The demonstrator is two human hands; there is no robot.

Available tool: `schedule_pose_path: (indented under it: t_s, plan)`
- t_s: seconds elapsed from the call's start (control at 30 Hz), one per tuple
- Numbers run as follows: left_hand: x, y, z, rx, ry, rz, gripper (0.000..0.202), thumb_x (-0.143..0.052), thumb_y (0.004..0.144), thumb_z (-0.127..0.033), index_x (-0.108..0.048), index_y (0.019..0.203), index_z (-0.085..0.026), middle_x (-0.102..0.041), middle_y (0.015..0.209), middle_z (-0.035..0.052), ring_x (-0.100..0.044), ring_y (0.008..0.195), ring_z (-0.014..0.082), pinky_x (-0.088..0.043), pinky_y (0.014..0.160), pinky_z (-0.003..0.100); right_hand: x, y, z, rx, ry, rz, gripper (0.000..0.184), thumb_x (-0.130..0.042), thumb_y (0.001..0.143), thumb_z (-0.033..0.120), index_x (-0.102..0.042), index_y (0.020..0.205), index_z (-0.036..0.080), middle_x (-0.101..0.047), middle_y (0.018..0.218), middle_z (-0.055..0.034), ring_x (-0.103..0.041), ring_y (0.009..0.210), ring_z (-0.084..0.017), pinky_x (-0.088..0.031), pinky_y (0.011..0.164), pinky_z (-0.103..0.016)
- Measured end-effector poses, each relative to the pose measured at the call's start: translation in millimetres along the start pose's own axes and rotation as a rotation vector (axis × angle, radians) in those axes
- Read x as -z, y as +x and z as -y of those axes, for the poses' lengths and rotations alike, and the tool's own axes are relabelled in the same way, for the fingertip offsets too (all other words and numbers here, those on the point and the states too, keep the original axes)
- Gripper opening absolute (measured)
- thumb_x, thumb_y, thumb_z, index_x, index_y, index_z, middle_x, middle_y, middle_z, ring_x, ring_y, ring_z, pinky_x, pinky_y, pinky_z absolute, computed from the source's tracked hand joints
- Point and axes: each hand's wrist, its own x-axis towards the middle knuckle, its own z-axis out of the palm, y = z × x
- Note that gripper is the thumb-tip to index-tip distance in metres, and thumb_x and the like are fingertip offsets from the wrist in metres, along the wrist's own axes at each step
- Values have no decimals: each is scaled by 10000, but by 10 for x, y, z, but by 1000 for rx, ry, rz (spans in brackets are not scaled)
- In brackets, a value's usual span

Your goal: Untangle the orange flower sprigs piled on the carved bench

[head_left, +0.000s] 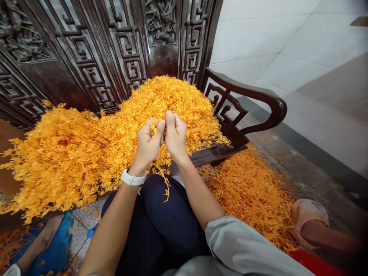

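Note:
Both hands meet thumb to thumb over the front of the orange heap. My left hand (148, 145), with a white watch band at its wrist, is closed on an orange plastic flower sprig (153, 128) whose curled tips show between thumb and fingers. Right beside it, my right hand (175, 137) is closed in a pinch, thumb on forefinger; what lies inside its fingers is hidden. Below the hands a thin branched orange stem (166, 186) dangles over the dark trousers; its upper end is hidden. Behind them rises the heap of orange plastic flowers (169, 94) on a carved wooden bench.
The dark wooden bench has a curved armrest (267, 101) at the right and a carved back (126, 42). On the floor lies a pile of orange stems (250, 184), near a sandalled foot (312, 218). Another person's bare foot (47, 237) is at the lower left, over blue material.

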Motion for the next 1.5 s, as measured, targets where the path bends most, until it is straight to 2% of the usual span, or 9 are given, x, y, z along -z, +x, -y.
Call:
schedule_pose_path:
  t_s: [0.3,0.43,0.57,0.8,0.9,1.0,1.17,1.3,1.5]
  plan:
    - [63,-1,-96,374,-528,1,425,-752,952,-368,-577,620,-169,-361,421,-62,-321,389,54,-301,456,204,-47,-35,64,-243,321,44,556,-605,983,648,-373,686,240,-315,504,95,-288,390,-62,-258,387,-223]
    - [226,81,-202,364,-801,-107,443,-557,1078,-293,-544,651,-174,-223,437,-82,-298,403,71,-343,480,195,62,50,134,-396,502,69,599,-708,919,627,-297,706,247,-203,523,125,-111,408,-47,-92,380,-216]
    - [369,176,-246,362,-801,-198,470,-487,1113,-298,-526,660,-180,-214,432,-83,-276,388,71,-320,457,196,116,32,219,-469,481,164,584,-693,920,623,-307,705,241,-232,539,114,-118,427,-50,-84,401,-227]
    - [432,211,-39,443,-615,-286,353,-722,971,-454,-585,767,-200,-427,535,-61,-454,456,67,-421,491,183,163,583,157,-125,-19,183,499,-595,949,678,-425,774,243,-414,675,48,-305,520,-92,-302,476,-253]
    - [484,218,21,471,-613,-270,341,-722,927,-518,-604,817,-217,-555,634,-14,-561,532,93,-488,518,202,183,1111,-83,101,-470,85,569,-689,848,774,-540,963,237,-574,909,-29,-550,822,-167,-508,768,-338]
    - [538,229,39,470,-595,-249,325,-646,928,-545,-647,888,-222,-671,755,48,-655,627,135,-562,580,247,201,1394,-234,222,-810,31,684,-651,838,833,-596,1108,207,-609,1170,-127,-556,1150,-279,-475,1007,-484]
    - [573,260,45,408,-495,-202,461,-550,937,-633,-716,979,-206,-773,950,154,-749,815,222,-630,716,330,184,1058,-83,335,-534,133,537,-445,1037,706,-623,896,220,-559,792,-24,-556,788,-176,-470,783,-340]
    - [545,238,88,322,-386,-138,660,-443,960,-772,-742,1110,-202,-757,1233,201,-755,1110,306,-638,880,405,127,573,156,231,-487,394,410,-598,1010,631,-632,1126,239,-566,786,13,-490,650,-138,-401,634,-304]
    - [383,82,119,147,-44,61,669,-453,1010,-745,-682,1380,-236,-551,1599,152,-357,1601,319,-400,1257,502,-12,258,23,114,-457,352,522,-625,984,655,-516,1304,257,-621,920,-16,-569,733,-157,-465,695,-323]
